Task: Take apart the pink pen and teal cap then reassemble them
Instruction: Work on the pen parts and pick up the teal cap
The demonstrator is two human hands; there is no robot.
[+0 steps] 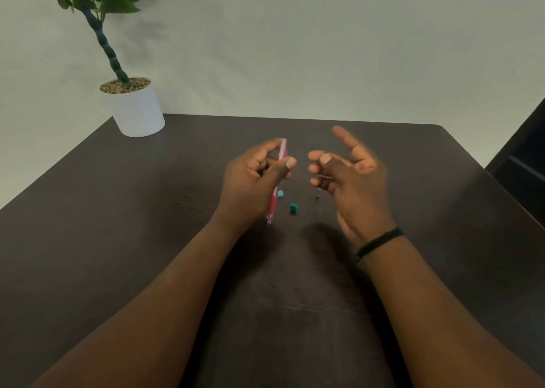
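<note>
Upright and slightly tilted, the pink pen (277, 181) sits in the grip of the left hand (253, 181), fingers and thumb clenched around its middle, its clear tip pointing down toward the table (118, 210). Two small teal pieces (292, 207) lie on the table just right of the pen's lower end. Further right, the right hand (351, 181) hovers with fingers spread; something thin and blurred seems pinched at its fingertips. A white potted plant (134, 107) stands at the far left corner.

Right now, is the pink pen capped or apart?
Apart: the left hand holds the pink pen, while two teal pieces lie separately on the table.
</note>
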